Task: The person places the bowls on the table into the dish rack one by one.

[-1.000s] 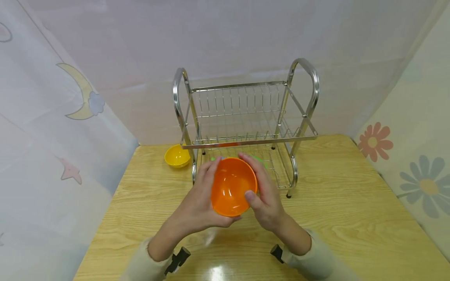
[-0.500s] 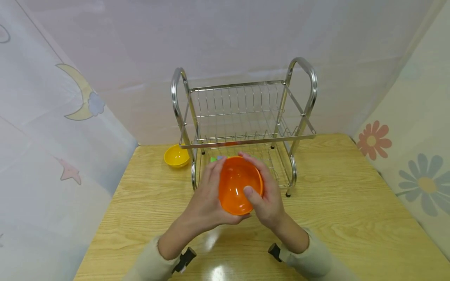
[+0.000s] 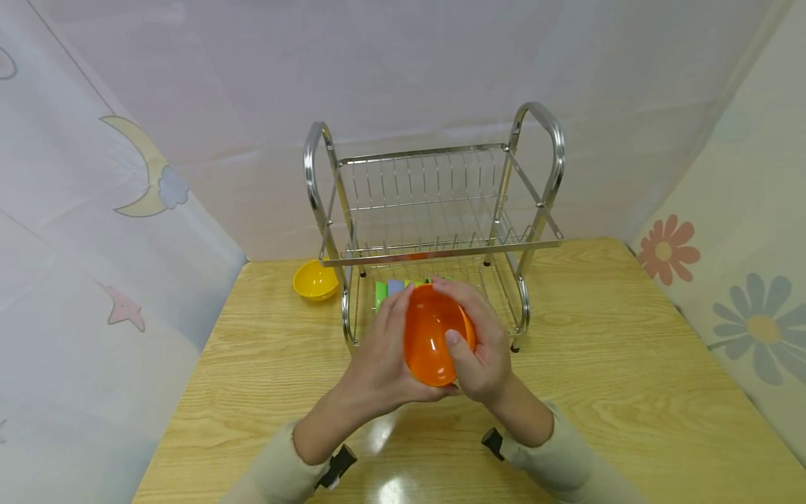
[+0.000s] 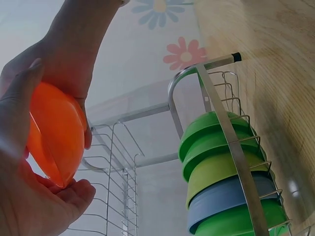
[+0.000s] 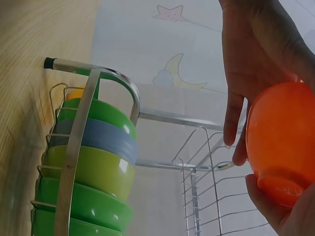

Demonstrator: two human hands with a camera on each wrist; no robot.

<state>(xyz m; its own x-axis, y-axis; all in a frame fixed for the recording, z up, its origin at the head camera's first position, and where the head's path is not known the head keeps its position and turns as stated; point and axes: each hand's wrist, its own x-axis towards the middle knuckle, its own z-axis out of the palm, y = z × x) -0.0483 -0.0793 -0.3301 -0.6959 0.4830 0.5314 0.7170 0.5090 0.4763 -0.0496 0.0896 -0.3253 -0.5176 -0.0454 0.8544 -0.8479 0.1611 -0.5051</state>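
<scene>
Both hands hold an orange bowl (image 3: 431, 343) above the table, in front of the rack, its hollow side towards the head camera. My left hand (image 3: 380, 360) grips its left side and underside, with the thumb below. On the right side, my right hand (image 3: 481, 346) hooks its thumb over the rim while its fingers lie along the outside. The rim looks like a narrow oval from above. In the right wrist view the bowl's outer wall and foot (image 5: 280, 187) show. Parts of the fingers are hidden behind the bowl.
A two-tier metal dish rack (image 3: 441, 253) stands behind the hands. Its lower tier holds a row of green, yellow-green and blue bowls (image 4: 221, 169) on edge. A yellow bowl (image 3: 315, 280) sits on the wooden table (image 3: 264, 364) left of the rack.
The orange bowl and both hands have shifted slightly right. The bowl has turned, so its opening looks narrower. More of the bowls on the lower tier show.
</scene>
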